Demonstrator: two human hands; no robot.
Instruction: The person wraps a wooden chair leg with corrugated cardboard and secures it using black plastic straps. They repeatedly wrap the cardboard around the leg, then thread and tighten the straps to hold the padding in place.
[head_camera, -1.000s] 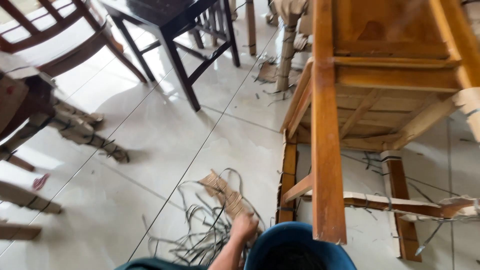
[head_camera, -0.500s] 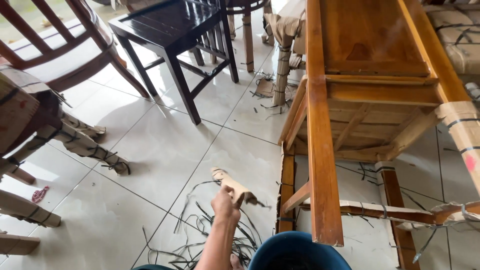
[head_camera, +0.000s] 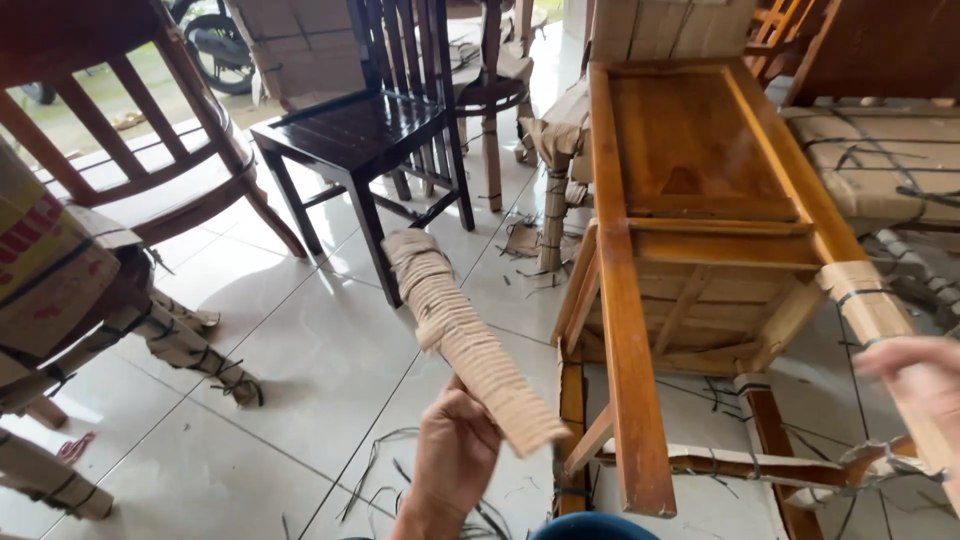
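**A long strip of corrugated cardboard, held low, swinging free beside the tipped chair**

The left hand (head_camera: 455, 462) is clenching around the lower part of a strip of corrugated cardboard (head_camera: 455, 325), the fingers wrapping it just above its bottom end. From that grip the strip is rising up and to the left of the wooden chair (head_camera: 690, 250), which is lying tipped over on the tiled floor (head_camera: 300, 370). The strip is hanging in the air just left of the chair's long side rail, touching nothing else that I can see.

The right hand (head_camera: 915, 385) is showing blurred at the far side of the chair, near a leg wrapped in cardboard and strapping (head_camera: 865, 300). Whether it is gripping anything I cannot tell.

What could go wrong, as I judge it:

- The strip is being held near one end, so most of its length is standing unsupported. It is likely to flop, fold at a crease, or slip through the fingers.
- Its free top end is pointing toward the dark chair (head_camera: 370, 140), further left of the wooden chair; a wide swing could knock against that.
- Cut plastic straps (head_camera: 380, 470) are lying loose on the floor just left of the wooden chair's base, under the left hand. They could be catching a foot or sliding underfoot on the glossy tiles.
- The tipped chair is resting on its side and could be rocking if leaned on.
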